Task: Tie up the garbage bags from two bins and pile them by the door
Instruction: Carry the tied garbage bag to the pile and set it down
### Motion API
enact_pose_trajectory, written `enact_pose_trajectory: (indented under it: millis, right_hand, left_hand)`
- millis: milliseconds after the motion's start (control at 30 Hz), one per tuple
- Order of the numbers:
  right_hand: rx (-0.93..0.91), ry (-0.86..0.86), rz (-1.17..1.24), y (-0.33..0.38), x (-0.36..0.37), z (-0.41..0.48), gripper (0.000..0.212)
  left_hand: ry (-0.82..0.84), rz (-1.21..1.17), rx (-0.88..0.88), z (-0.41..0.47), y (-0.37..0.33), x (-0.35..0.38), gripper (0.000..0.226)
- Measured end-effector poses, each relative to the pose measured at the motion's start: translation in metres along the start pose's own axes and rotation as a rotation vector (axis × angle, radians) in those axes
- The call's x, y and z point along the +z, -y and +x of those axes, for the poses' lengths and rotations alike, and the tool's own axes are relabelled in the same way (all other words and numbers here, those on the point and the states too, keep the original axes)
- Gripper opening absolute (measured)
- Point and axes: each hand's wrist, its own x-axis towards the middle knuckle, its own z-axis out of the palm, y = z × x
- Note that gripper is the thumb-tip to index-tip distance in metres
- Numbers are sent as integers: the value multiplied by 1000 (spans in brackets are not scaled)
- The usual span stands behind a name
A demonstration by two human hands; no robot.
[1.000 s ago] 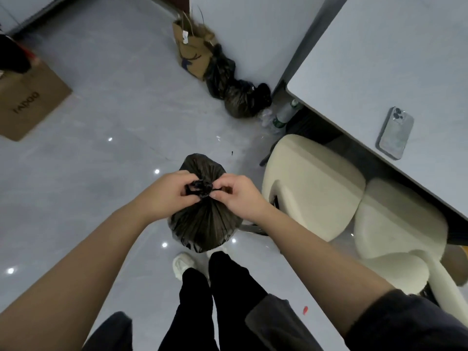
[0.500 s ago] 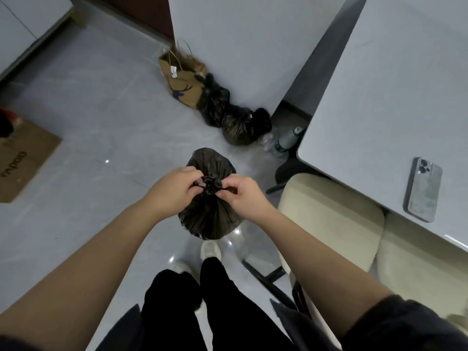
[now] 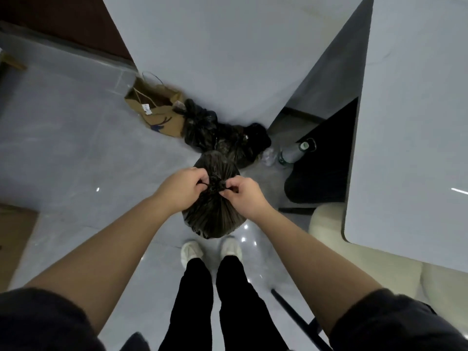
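A black garbage bag [image 3: 212, 214] is hanging at the centre of the view, its gathered neck bunched into a knot [image 3: 215, 184] between a person's two hands. The left hand [image 3: 181, 190] is pinching the knot from 9 o'clock and the right hand [image 3: 244, 196] is pinching it from 3 o'clock. The fingers [image 3: 200, 181] of both hands are curling tightly on the twisted plastic. The bag is bulging below the hands, though whether its bottom is touching the floor [image 3: 76, 148] is hard to tell from this angle. At 6 o'clock of the bag, two white shoes [image 3: 191, 250] are standing side by side below black trouser legs. At 12 o'clock, a heap of black bags [image 3: 202, 127] is lying against the foot of a pale wall [image 3: 228, 46], and a brown paper bag [image 3: 162, 115] is leaning just beside the heap at 11 o'clock. A plastic bottle [image 3: 291, 153] is lying on its side at 2 o'clock, near the heap. A grey table [image 3: 417, 122] is filling the 3 o'clock side, with a cream chair [image 3: 326, 221] tucked under its near corner. A flat piece of cardboard [image 3: 15, 239] is lying on the floor at 9 o'clock, well apart.
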Motion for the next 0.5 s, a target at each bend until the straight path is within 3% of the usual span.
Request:
enact_pose_trajectory:
  millis: [200,500]
  right_hand:
    - [66,-5,28,-28,5,96,12]
    - [107,-52,75,-98,2,221,8]
  left_hand:
    - [66,9,-36,99,39,7,3]
    - [30,-23,-36,228,81,51,5]
